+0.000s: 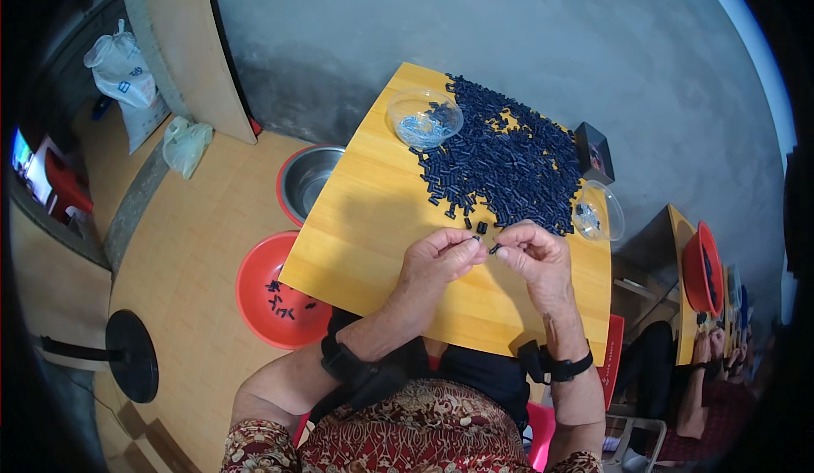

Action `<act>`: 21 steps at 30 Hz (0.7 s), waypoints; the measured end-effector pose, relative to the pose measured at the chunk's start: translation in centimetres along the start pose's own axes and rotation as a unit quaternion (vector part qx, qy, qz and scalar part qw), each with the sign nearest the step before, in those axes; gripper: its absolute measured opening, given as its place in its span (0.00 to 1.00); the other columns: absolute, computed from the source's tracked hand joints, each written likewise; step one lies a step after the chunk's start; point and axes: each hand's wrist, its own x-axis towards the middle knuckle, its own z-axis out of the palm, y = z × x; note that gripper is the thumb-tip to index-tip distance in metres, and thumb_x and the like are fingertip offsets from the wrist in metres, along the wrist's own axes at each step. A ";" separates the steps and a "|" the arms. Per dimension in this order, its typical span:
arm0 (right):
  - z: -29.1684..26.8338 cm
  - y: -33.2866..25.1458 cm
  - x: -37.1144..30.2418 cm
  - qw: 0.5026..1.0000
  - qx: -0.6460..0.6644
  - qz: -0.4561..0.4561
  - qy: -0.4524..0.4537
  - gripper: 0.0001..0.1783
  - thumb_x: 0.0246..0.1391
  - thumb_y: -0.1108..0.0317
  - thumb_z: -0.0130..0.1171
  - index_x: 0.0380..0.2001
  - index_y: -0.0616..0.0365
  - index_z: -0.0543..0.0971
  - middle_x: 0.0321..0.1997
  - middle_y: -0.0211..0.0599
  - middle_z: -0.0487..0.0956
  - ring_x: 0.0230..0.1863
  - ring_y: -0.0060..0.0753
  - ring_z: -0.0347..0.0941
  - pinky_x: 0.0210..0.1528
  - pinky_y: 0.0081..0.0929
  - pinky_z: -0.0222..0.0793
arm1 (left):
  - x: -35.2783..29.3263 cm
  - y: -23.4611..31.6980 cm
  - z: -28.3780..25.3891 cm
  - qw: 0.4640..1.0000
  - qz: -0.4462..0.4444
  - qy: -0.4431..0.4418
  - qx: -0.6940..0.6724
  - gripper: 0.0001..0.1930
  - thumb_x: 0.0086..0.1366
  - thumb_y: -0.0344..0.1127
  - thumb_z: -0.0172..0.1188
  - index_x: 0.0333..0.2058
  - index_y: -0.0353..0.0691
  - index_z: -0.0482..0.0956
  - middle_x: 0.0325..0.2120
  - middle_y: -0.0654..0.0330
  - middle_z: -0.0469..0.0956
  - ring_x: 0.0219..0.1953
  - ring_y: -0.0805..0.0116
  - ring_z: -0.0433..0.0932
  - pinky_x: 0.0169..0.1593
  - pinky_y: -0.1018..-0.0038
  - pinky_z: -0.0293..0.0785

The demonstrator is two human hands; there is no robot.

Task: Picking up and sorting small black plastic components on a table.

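"Black plastic, by its look, is at our fingertips. What do we have hold of?"

"With our right hand point(541, 261) we have thumb and forefinger closed on a short black piece point(496, 249). With our left hand point(438, 261) we pinch a dark bit point(476, 237), mostly hidden by the thumb. Both are over the tabletop point(365, 244), nearer its right edge than its left."

"How should we handle such small things?"

"Lightly, we'd judge: right at the tips, ends in sight, and low over bare surface, where a dropped one is easy to find."

"And the stuff around us?"

"Just past our fingers, the heap of black pieces point(517, 164) sprawls toward the far and right edges, all stubby little rods. Toward the far left corner we have a clear round tub point(410, 104) of thin, silvery bits that look like metal. Another clear tub point(614, 212) sits at the right edge, near a dark box point(598, 155). Off the left edge we see a shiny steel bowl point(312, 183) and a smooth red basin point(254, 291) with forked black bits inside."
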 end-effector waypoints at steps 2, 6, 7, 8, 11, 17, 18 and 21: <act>0.3 -0.4 -1.0 0.998 -0.011 -0.055 0.003 0.07 0.48 0.79 0.65 0.33 0.60 0.81 0.31 0.25 0.76 0.32 0.14 0.67 0.35 0.14 0.63 | -0.6 -0.2 0.6 1.000 -0.002 -0.009 0.000 0.09 0.65 0.35 0.57 0.40 0.37 0.76 0.36 0.63 0.78 0.42 0.75 0.76 0.47 0.79 0.71; 0.5 -1.0 -2.9 0.990 -0.079 -0.106 0.048 0.07 0.45 0.80 0.65 0.30 0.62 0.81 0.31 0.30 0.76 0.33 0.20 0.70 0.37 0.18 0.65 | -1.4 -0.5 1.5 0.999 0.000 -0.028 0.034 0.09 0.65 0.34 0.57 0.41 0.36 0.76 0.35 0.64 0.77 0.41 0.77 0.76 0.47 0.80 0.71; 0.5 -1.1 -3.4 0.990 -0.078 -0.107 0.052 0.07 0.45 0.80 0.65 0.30 0.62 0.81 0.31 0.30 0.76 0.33 0.20 0.70 0.37 0.18 0.65 | -1.5 -0.6 1.7 0.999 -0.001 -0.032 0.037 0.09 0.65 0.34 0.57 0.41 0.36 0.76 0.35 0.64 0.77 0.41 0.77 0.76 0.47 0.80 0.71; 0.6 -1.4 -3.8 0.982 -0.119 -0.133 0.066 0.07 0.45 0.80 0.65 0.30 0.62 0.80 0.30 0.31 0.77 0.33 0.21 0.71 0.37 0.18 0.66 | -1.7 -0.7 1.8 0.998 0.012 -0.043 0.041 0.09 0.65 0.34 0.57 0.41 0.36 0.76 0.35 0.64 0.77 0.40 0.78 0.75 0.46 0.80 0.71; 0.7 -1.8 -4.9 0.971 -0.158 -0.153 0.089 0.07 0.44 0.79 0.66 0.30 0.63 0.80 0.30 0.33 0.77 0.32 0.22 0.72 0.36 0.19 0.68 | -2.0 -1.2 2.3 0.996 0.035 -0.059 0.051 0.09 0.64 0.32 0.58 0.42 0.35 0.76 0.35 0.65 0.77 0.40 0.80 0.74 0.46 0.80 0.71; 0.5 -1.4 -6.6 0.976 -0.126 -0.122 0.131 0.07 0.45 0.79 0.65 0.30 0.63 0.80 0.28 0.33 0.77 0.30 0.22 0.72 0.35 0.19 0.68 | -2.7 -1.6 3.4 0.991 0.069 -0.065 0.090 0.08 0.64 0.28 0.58 0.41 0.34 0.76 0.35 0.65 0.78 0.39 0.81 0.74 0.46 0.82 0.70; 0.6 -1.3 -6.9 0.977 -0.113 -0.115 0.142 0.07 0.45 0.79 0.65 0.30 0.63 0.80 0.28 0.33 0.77 0.29 0.22 0.72 0.35 0.19 0.68 | -2.8 -1.6 3.5 0.990 0.079 -0.064 0.094 0.08 0.64 0.27 0.58 0.41 0.34 0.76 0.34 0.66 0.78 0.38 0.81 0.74 0.46 0.82 0.70; 0.6 -1.5 -7.3 0.982 -0.071 -0.108 0.136 0.07 0.46 0.81 0.64 0.31 0.64 0.79 0.31 0.31 0.77 0.33 0.20 0.69 0.38 0.18 0.65 | -2.9 -2.0 3.7 0.990 0.095 -0.068 0.076 0.07 0.64 0.27 0.58 0.41 0.35 0.76 0.34 0.66 0.78 0.38 0.81 0.74 0.46 0.82 0.70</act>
